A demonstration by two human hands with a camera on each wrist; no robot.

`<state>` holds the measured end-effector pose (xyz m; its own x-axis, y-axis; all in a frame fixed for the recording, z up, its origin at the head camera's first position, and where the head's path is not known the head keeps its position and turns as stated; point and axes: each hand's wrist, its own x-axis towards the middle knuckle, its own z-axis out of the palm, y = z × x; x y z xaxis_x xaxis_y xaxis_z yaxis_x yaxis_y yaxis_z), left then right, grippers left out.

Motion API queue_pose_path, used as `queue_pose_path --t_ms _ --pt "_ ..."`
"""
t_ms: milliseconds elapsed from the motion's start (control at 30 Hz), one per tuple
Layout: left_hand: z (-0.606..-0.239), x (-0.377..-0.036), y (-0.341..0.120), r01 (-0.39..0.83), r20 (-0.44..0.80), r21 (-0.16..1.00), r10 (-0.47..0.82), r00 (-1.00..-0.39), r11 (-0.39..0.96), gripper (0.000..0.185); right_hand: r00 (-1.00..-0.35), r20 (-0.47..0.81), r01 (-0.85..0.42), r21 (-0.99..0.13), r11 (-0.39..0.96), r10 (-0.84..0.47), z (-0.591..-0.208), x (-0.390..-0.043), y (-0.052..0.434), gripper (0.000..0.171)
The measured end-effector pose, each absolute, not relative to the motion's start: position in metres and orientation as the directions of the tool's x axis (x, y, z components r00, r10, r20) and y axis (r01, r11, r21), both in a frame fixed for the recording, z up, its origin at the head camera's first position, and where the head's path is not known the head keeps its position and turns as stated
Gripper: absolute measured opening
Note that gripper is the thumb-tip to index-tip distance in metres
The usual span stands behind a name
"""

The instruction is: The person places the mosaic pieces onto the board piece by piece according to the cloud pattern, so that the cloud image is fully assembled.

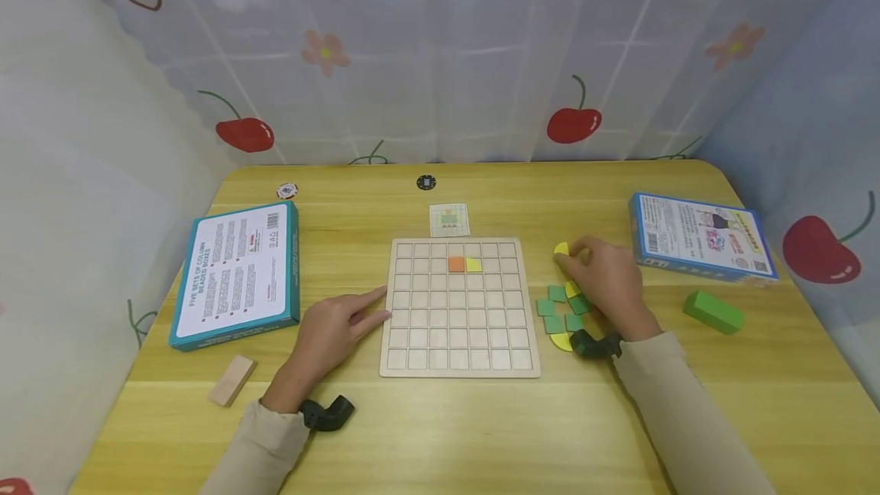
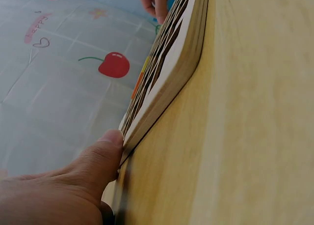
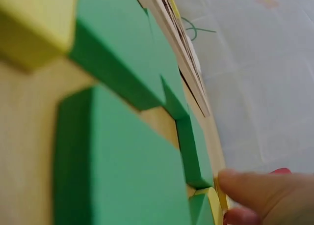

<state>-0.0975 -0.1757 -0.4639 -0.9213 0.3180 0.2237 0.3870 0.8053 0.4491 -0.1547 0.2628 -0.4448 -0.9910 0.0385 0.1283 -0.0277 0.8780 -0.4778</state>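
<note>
My left hand (image 1: pixel 334 331) rests beside the wooden grid board (image 1: pixel 382 367), its extended index finger and thumb touching the left edge. In the left wrist view, the thumb (image 2: pixel 105 146) lies against the board's rim. An orange square (image 1: pixel 457 264) and a yellow piece with a slanted side (image 1: pixel 473 264) sit side by side in the board's second row. Right of the board, my right hand (image 1: pixel 608 277) pinches a rounded yellow piece (image 1: pixel 561 248) between thumb and fingers. Below that hand lie several green squares (image 1: pixel 553 325) and more rounded yellow pieces (image 1: pixel 561 341).
A small pattern card (image 1: pixel 449 220) lies behind the board, with a black chip (image 1: pixel 426 182) and a red-white chip (image 1: pixel 287 190) farther back. Boxes flank the board: a teal one (image 1: pixel 234 273) left, a blue one (image 1: pixel 704 239) right. A wooden block (image 1: pixel 232 381) and green block (image 1: pixel 713 312) lie outward.
</note>
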Motion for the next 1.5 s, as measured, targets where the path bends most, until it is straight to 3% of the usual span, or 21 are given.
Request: queue_pose_path --t_ms 400,733,1133,1500 --pt "-0.465 -0.098 -0.176 0.398 0.238 0.437 0.322 -0.916 0.807 0.045 -0.993 0.077 -0.113 -0.503 0.857 -0.086 -0.446 -0.160 0.267 0.035" --pt "-0.466 -0.097 -0.177 0.391 0.227 0.438 0.321 -0.919 0.809 0.045 -0.997 0.069 -0.058 -0.514 0.856 -0.026 -0.447 -0.157 0.262 0.041" --pt "-0.464 -0.097 -0.176 0.382 0.220 0.439 0.315 -0.923 0.813 0.045 -0.973 0.200 -0.206 -0.533 0.821 -0.115 -0.441 -0.140 0.214 0.035" --pt "-0.465 -0.097 -0.176 0.387 0.244 0.456 0.305 -0.921 0.802 0.042 -0.979 0.120 -0.202 -0.560 0.804 -0.162 -0.438 -0.127 0.187 0.034"
